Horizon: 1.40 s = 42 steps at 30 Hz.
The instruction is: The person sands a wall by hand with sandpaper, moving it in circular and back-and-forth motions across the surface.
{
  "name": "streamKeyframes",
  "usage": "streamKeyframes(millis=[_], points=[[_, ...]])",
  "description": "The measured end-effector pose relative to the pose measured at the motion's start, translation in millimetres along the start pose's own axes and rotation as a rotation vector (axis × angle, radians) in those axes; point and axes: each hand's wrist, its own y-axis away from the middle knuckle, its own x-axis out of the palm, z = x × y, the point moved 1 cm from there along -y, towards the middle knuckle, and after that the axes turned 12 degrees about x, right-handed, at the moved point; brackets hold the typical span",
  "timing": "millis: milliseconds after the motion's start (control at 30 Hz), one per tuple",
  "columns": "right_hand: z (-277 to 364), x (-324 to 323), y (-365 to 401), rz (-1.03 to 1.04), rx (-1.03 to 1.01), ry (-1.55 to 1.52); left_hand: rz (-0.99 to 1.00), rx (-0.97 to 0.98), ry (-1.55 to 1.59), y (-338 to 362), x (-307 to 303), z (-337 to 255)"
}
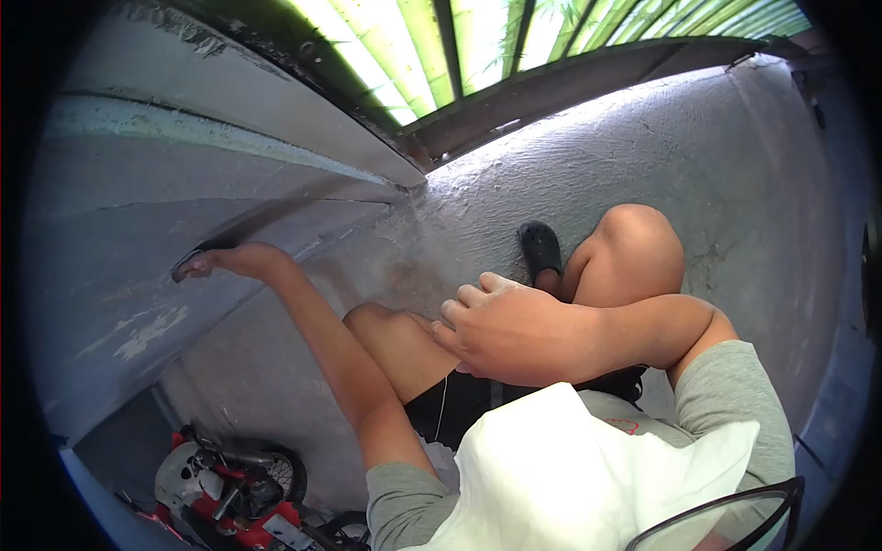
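My left hand [204,263] reaches out to the painted wall [101,230] on the left. It is closed on a small dark flat piece [186,264], which is against the wall surface; its exact kind is hard to make out. Below it, a patch of pale, worn paint [152,332] marks the wall. My right hand [501,329] is by my bent left leg [395,344], palm turned away from view. Its fingers are loosely bent and slightly apart, with nothing visible in them.
A barred metal gate [542,87] crosses the top, green leaves behind it. My foot wears a dark clog [539,250] on the rough concrete floor [588,165]. A red and white motorcycle [234,487] stands at lower left. White cloth [542,468] and eyeglasses [726,510] show at the bottom.
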Motion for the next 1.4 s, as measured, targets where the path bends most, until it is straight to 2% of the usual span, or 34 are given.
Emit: streamKeyframes(millis=[133,233,300,367,433,567,633,733,767,833,900,933,1033,1133,1200,1267,1333,1400], points=[[0.9,-3.8,-4.7,-0.002,-0.013,0.002,-0.076,-0.032,0.082,-25.8,-20.9,5.0],[0.7,-3.3,-2.9,-0.079,-0.049,-0.042,0.014,-0.013,0.151,-38.0,-34.7,3.1],[1.1,-0.9,-4.6,-0.015,-0.046,-0.015,-0.017,-0.009,0.11,-22.3,-25.2,8.4],[-0.7,-0.7,-6.9,-0.048,-0.055,-0.014,-0.056,-0.006,0.071,1.6,-12.4,11.7],[-0.1,-0.5,-9.8,-0.081,-0.064,-0.006,0.116,0.208,-0.162,19.3,-3.1,8.1],[-3.2,-3.3,-10.3,-0.067,-0.034,0.0,0.131,0.136,-0.16,-4.1,-19.0,8.4],[-2.1,-2.1,-8.0,-0.059,-0.031,0.003,0.072,0.032,0.061,-28.1,-30.8,14.9],[-2.0,0.4,-3.5,-0.059,-0.076,-0.053,0.081,0.109,0.181,-13.5,-19.1,-7.8],[-2.6,0.0,-3.5,-0.073,-0.069,-0.043,0.079,0.111,0.18,-3.0,-13.7,-3.9],[-3.9,-2.6,-6.6,-0.088,-0.067,-0.029,0.139,0.097,-0.12,18.7,-2.2,5.8],[-4.2,-4.0,-11.0,0.065,0.006,0.039,0.137,0.082,-0.114,22.4,-0.6,-7.5],[-2.5,-5.3,-10.8,0.069,0.006,0.037,0.141,0.068,-0.106,23.2,-0.5,-14.2],[0.5,-8.1,-8.2,0.018,-0.002,0.019,0.085,-0.007,-0.102,-3.9,-14.9,6.0],[1.6,-4.5,-2.7,0.021,-0.057,-0.004,0.039,0.059,0.009,-23.8,-30.2,23.3],[1.0,-1.1,-1.4,-0.085,-0.08,-0.037,0.035,0.073,0.031,-12.1,-25.1,27.2],[-0.7,-1.5,-3.4,-0.08,-0.064,-0.012,0.024,0.087,0.049,4.1,-14.9,19.5],[0.4,-1.3,-5.6,-0.071,-0.054,0.009,0.118,0.028,-0.083,19.7,-6.3,11.9],[1.3,-1.5,-7.8,-0.068,-0.045,0.022,0.094,-0.002,-0.073,14.3,-8.3,5.1]])
